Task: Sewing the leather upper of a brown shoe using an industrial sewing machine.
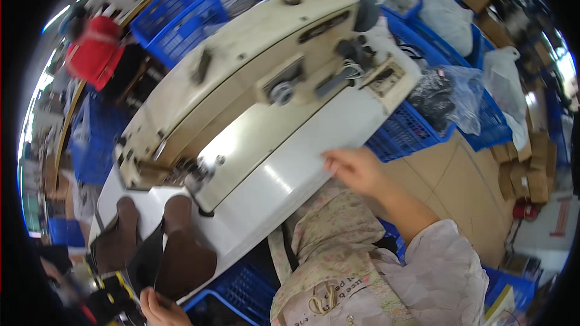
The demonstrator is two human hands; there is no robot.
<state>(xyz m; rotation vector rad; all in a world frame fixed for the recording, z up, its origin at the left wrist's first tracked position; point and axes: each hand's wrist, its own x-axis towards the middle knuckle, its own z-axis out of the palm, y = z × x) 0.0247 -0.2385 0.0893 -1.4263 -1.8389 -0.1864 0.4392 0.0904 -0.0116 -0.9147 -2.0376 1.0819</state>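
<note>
At the lower left, my left hand is closed on the near edge of a dark brown, narrow-necked cut piece with a black side showing. A similar brown cut piece lies to its left on the white table. Both sit by the needle end of a cream industrial sewing machine. My right hand hovers around the table's front edge, right of the middle. Its fingers are loosely bent and slightly blurred, and I see nothing in them.
Blue baskets stand behind the machine, and more hold bagged goods at the right. Below the table's front edge is another blue basket. Tiled floor shows at the right, near stacked cartons. A red cap shows at upper left.
</note>
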